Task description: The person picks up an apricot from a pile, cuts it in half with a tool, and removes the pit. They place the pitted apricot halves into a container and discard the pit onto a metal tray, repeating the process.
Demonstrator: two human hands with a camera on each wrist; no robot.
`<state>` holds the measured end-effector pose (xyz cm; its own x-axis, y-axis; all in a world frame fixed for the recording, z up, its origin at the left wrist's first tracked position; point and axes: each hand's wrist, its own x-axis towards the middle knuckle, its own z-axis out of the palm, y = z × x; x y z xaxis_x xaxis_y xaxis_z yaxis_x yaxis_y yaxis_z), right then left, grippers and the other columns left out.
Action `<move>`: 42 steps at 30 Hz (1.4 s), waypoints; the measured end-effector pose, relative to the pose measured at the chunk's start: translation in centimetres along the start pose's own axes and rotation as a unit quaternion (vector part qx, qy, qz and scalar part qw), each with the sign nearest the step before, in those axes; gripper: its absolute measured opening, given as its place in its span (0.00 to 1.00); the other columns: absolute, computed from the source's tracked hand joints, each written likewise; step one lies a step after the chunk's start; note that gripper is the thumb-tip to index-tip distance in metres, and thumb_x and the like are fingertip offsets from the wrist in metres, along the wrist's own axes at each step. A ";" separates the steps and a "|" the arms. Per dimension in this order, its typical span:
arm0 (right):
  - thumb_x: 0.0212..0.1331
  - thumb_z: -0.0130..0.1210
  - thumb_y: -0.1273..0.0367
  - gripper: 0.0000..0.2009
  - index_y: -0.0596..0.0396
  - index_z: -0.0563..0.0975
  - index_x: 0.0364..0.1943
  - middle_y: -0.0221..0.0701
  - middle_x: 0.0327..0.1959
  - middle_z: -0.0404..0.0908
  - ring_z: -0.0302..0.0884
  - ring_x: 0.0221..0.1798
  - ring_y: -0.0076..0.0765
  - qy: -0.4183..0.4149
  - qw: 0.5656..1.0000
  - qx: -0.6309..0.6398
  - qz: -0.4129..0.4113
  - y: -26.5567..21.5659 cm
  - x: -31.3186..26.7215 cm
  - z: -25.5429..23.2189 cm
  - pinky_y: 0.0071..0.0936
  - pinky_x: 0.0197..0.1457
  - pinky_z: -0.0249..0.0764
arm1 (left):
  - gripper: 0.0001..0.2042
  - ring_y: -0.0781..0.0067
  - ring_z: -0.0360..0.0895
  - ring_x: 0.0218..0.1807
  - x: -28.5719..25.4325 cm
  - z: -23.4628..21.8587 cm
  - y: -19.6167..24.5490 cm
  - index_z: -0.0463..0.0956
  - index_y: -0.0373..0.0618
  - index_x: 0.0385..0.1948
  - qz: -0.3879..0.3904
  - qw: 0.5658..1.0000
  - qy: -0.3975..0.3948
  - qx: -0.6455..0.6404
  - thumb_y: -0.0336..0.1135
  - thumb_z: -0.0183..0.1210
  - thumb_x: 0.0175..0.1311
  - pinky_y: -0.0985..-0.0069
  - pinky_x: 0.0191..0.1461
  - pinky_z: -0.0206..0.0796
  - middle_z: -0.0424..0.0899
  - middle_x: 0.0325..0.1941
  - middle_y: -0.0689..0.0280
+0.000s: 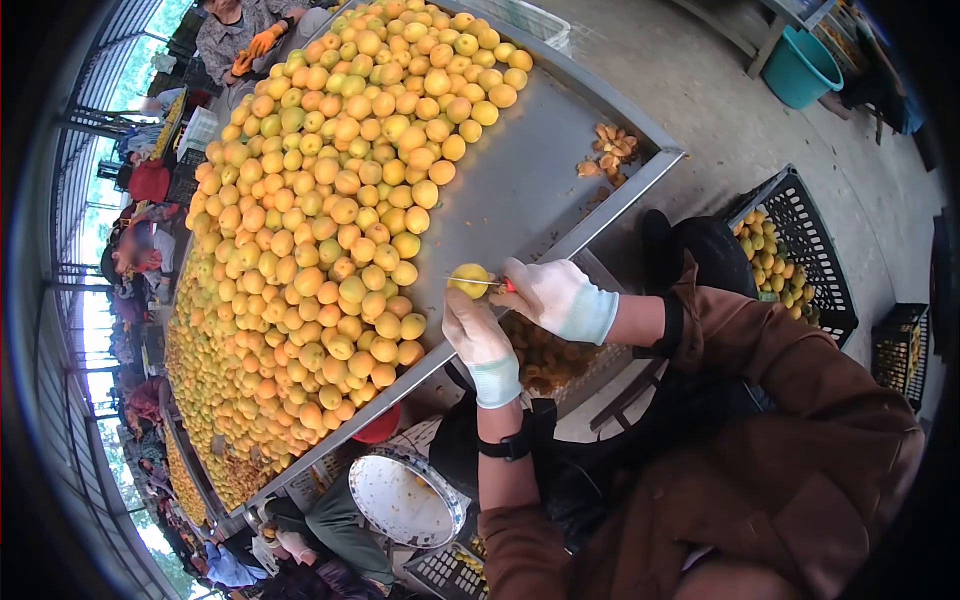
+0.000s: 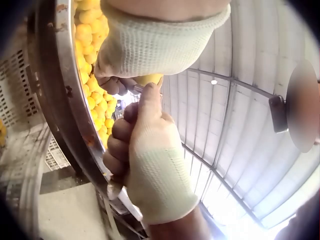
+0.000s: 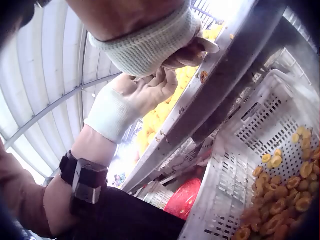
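A yellow apricot (image 1: 466,273) is held by the left hand (image 1: 482,335), in a white knitted glove, over the edge of the metal table. The right hand (image 1: 562,298), gloved likewise, grips a small knife (image 1: 508,286) by its red handle, the thin blade lying across the fruit. The left wrist view shows the apricot (image 2: 149,79) between the left glove (image 2: 155,47) and the right thumb. In the right wrist view, the right glove (image 3: 145,55) partly covers the left hand (image 3: 135,95), and the apricot is hidden.
A large heap of apricots (image 1: 330,200) covers much of the metal table (image 1: 490,200). Brown scraps (image 1: 610,150) lie in its corner. Below the edge, a white crate (image 3: 227,167) holds apricot halves. A black crate (image 1: 825,270) of fruit stands right, a white-topped bucket (image 1: 400,500) near the legs.
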<state>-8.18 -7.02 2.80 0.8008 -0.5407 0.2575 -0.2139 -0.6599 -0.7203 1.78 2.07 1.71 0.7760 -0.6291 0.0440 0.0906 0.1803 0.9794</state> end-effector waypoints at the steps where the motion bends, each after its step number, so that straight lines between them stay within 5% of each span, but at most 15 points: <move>1: 0.66 0.51 0.54 0.19 0.57 0.70 0.35 0.42 0.20 0.79 0.80 0.27 0.53 -0.006 1.000 -0.005 0.009 0.0 0.0 0.1 0.41 0.28 0.76 | 0.30 0.67 0.75 0.48 0.0 0.2 0.2 0.72 0.31 0.49 -0.009 1.000 0.011 -0.007 0.56 0.39 0.76 0.69 0.57 0.66 0.79 0.46 0.58; 9: 0.67 0.49 0.53 0.19 0.57 0.69 0.35 0.42 0.19 0.78 0.80 0.27 0.55 -0.019 1.000 0.016 0.016 -0.3 0.3 -0.7 0.43 0.29 0.76 | 0.26 0.70 0.73 0.49 0.2 -0.8 0.8 0.71 0.32 0.50 -0.038 0.998 -0.021 0.034 0.54 0.45 0.75 0.71 0.56 0.65 0.76 0.48 0.60; 11: 0.67 0.49 0.52 0.19 0.57 0.69 0.35 0.42 0.19 0.78 0.80 0.27 0.55 -0.012 1.000 0.024 0.007 -0.1 0.3 -0.8 0.43 0.29 0.76 | 0.23 0.69 0.75 0.48 0.5 -0.7 0.7 0.71 0.31 0.51 0.018 0.988 -0.015 0.154 0.48 0.45 0.75 0.72 0.55 0.67 0.79 0.48 0.57; 18: 0.67 0.50 0.54 0.18 0.56 0.70 0.36 0.42 0.20 0.78 0.79 0.27 0.54 -0.038 0.997 0.022 0.056 -0.6 0.3 -0.5 0.42 0.28 0.75 | 0.22 0.70 0.75 0.43 0.3 0.2 0.5 0.71 0.32 0.49 0.098 0.972 0.018 0.212 0.47 0.45 0.74 0.73 0.50 0.67 0.78 0.43 0.61; 21: 0.66 0.51 0.54 0.17 0.56 0.70 0.37 0.41 0.20 0.78 0.79 0.25 0.52 -0.041 0.997 0.014 0.061 -0.8 0.2 -0.4 0.40 0.26 0.75 | 0.23 0.70 0.74 0.41 0.1 0.2 -0.1 0.71 0.33 0.46 0.036 0.989 0.038 0.139 0.50 0.44 0.75 0.72 0.47 0.67 0.77 0.40 0.62; 23: 0.66 0.51 0.54 0.18 0.56 0.70 0.37 0.42 0.21 0.78 0.80 0.26 0.52 -0.044 0.996 0.013 0.070 -1.0 0.1 -0.3 0.40 0.27 0.75 | 0.25 0.70 0.74 0.41 -0.1 0.4 -0.2 0.72 0.33 0.45 -0.025 0.998 0.048 -0.018 0.53 0.41 0.76 0.72 0.46 0.67 0.76 0.39 0.61; 32: 0.66 0.52 0.54 0.19 0.58 0.70 0.40 0.43 0.20 0.77 0.80 0.26 0.52 -0.047 0.996 0.020 0.077 -0.8 -0.2 0.3 0.39 0.26 0.75 | 0.29 0.64 0.74 0.48 0.3 0.3 1.3 0.72 0.30 0.45 -0.074 0.997 -0.011 -0.026 0.54 0.36 0.76 0.68 0.58 0.63 0.78 0.45 0.55; 39: 0.68 0.45 0.50 0.21 0.58 0.70 0.40 0.46 0.24 0.79 0.80 0.30 0.58 -0.063 0.994 0.071 0.045 -0.3 0.1 -0.2 0.46 0.32 0.77 | 0.26 0.65 0.74 0.48 0.2 -0.1 2.2 0.71 0.31 0.49 -0.094 0.995 0.014 0.030 0.51 0.40 0.75 0.70 0.55 0.66 0.78 0.45 0.57; 42: 0.68 0.45 0.51 0.20 0.58 0.70 0.39 0.45 0.23 0.79 0.80 0.30 0.57 -0.056 0.996 0.050 0.050 -0.7 0.2 -0.2 0.45 0.32 0.77 | 0.20 0.66 0.75 0.46 0.3 0.1 1.1 0.68 0.33 0.52 0.050 0.981 0.010 0.185 0.44 0.47 0.74 0.69 0.54 0.67 0.77 0.47 0.57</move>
<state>-7.98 -6.82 3.52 0.8368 -0.5357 0.1128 -0.2426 -0.5475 -0.8008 2.08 2.03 2.78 0.7825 -0.6059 0.1437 -0.2165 -0.0483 0.9751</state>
